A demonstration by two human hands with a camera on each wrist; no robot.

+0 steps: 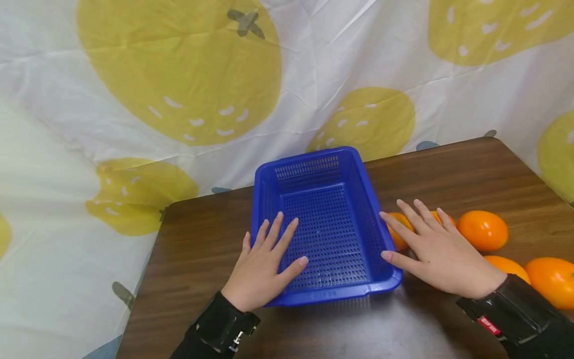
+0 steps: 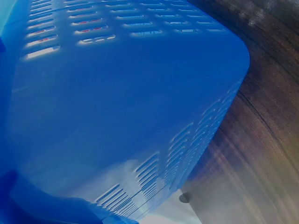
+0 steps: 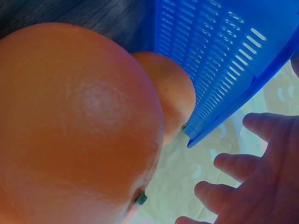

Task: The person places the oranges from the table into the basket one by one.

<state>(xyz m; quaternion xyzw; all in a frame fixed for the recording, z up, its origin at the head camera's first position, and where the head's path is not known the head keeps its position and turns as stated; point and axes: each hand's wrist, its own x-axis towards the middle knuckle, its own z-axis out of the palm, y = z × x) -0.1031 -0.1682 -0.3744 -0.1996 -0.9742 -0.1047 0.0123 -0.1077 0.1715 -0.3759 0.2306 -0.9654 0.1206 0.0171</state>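
A blue perforated plastic basket (image 1: 318,234) stands on the wooden table, its inside bare. My left hand (image 1: 264,271) is over its near left side with fingers spread and straight; whether it touches the rim I cannot tell. To the right of the basket, my right hand (image 1: 439,254) hovers palm down, fingers extended, with index fingertip and thumb near the right rim. Beneath and beside that hand lie several oranges (image 1: 483,230), some partly hidden by it. The right wrist view shows a large orange (image 3: 79,121) close up and a smaller-looking orange (image 3: 170,93) beside the basket wall.
The brown wooden table (image 1: 202,249) reaches back to a white cloth (image 1: 40,279) printed with yellow fruit, which hangs behind and at the sides. One orange (image 1: 556,281) lies at the far right of the head view, by the right wrist's black strap (image 1: 511,304).
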